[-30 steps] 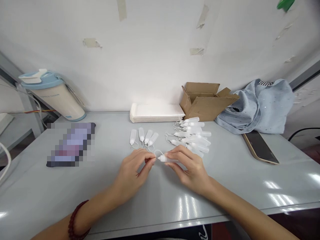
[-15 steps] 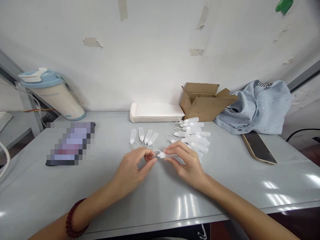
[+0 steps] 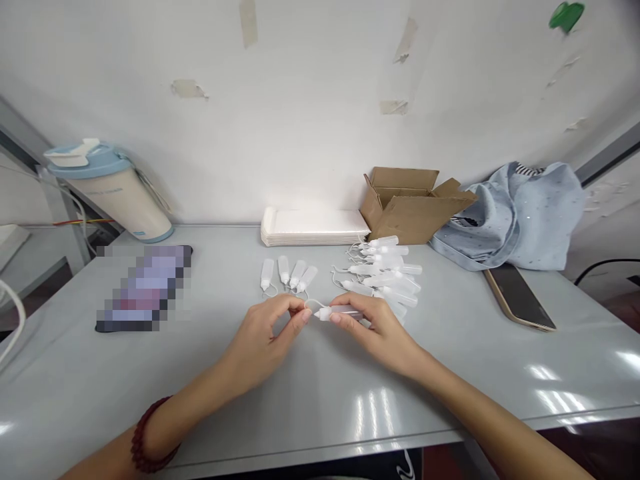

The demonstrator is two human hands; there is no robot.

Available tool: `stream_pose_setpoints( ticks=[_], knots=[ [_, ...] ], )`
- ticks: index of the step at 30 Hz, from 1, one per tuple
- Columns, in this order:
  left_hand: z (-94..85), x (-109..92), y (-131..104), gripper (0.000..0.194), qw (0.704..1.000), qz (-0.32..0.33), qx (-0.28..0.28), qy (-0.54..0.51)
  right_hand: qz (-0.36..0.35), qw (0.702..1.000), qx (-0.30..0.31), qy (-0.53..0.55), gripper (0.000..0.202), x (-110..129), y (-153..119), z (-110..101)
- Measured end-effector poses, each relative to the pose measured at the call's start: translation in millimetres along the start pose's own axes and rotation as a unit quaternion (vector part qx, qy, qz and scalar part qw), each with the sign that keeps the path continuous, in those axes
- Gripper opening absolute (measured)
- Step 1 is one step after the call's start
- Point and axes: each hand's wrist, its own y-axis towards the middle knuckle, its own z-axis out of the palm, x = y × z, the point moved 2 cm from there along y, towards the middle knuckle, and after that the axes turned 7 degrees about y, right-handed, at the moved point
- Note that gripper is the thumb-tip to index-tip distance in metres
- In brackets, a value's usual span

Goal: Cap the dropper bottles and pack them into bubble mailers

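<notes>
A small translucent bottle [image 3: 327, 313] is held lying nearly level just above the bench [image 3: 320, 400], with its tip pointed at the left hand [image 3: 263, 337]. Its body is grasped between the fingers of the right hand [image 3: 383, 333], while the far end of its thin white strap [image 3: 316, 303] appears to be pinched by the left fingers. The strap is already attached near the bottle's neck, but the tip is seen bare, so the work on this 1 looks unfinished. Beyond the left fingers, 4 similar bottles [image 3: 297, 273] are laid out in a loose row; beside the right hand, at least 8 more are heaped in a pile [image 3: 400, 280], where overlap prevents an exact count. Whether either group is finished cannot be told. Farther back, 1 stack of flat white sleeves [image 3: 315, 230] is placed beside 1 open cardboard box [image 3: 415, 217]. At the right, 1 blue bag [image 3: 540, 213] and 1 phone [image 3: 523, 297] are seen; at the left, 1 dark-edged phone [image 3: 170, 283] and 1 lidded tumbler [image 3: 117, 197]. On the left wrist, 1 dark red bracelet [image 3: 145, 440] is worn.
</notes>
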Motion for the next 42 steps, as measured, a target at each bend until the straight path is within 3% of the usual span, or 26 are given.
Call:
stream_pose_setpoints(
  ticks=[7, 13, 25, 36, 42],
  knots=[
    [2.1, 0, -3, 0.019, 0.996, 0.086, -0.018, 0.014, 0.003, 0.999, -0.046, 0.027, 0.016, 3, -3, -1],
    [3.6, 0, -4, 0.015, 0.992, 0.115, -0.047, 0.025, 0.022, 0.998, -0.038, 0.036, 0.016, 3, -5, 1],
    [9.7, -3, -8, 0.020, 0.985, 0.168, -0.026, 0.009, 0.011, 1.000, 0.014, 0.017, 0.020, 0, -9, 5],
    [8.0, 0, -6, 0.024, 0.997, 0.080, -0.002, 0.000, -0.042, 0.999, 0.028, -0.002, 0.015, -2, -6, 3],
    [6.2, 2, -3, 0.028, 0.998, 0.020, 0.055, -0.014, -0.090, 0.994, 0.031, -0.047, 0.015, -5, -5, 4]
  ],
)
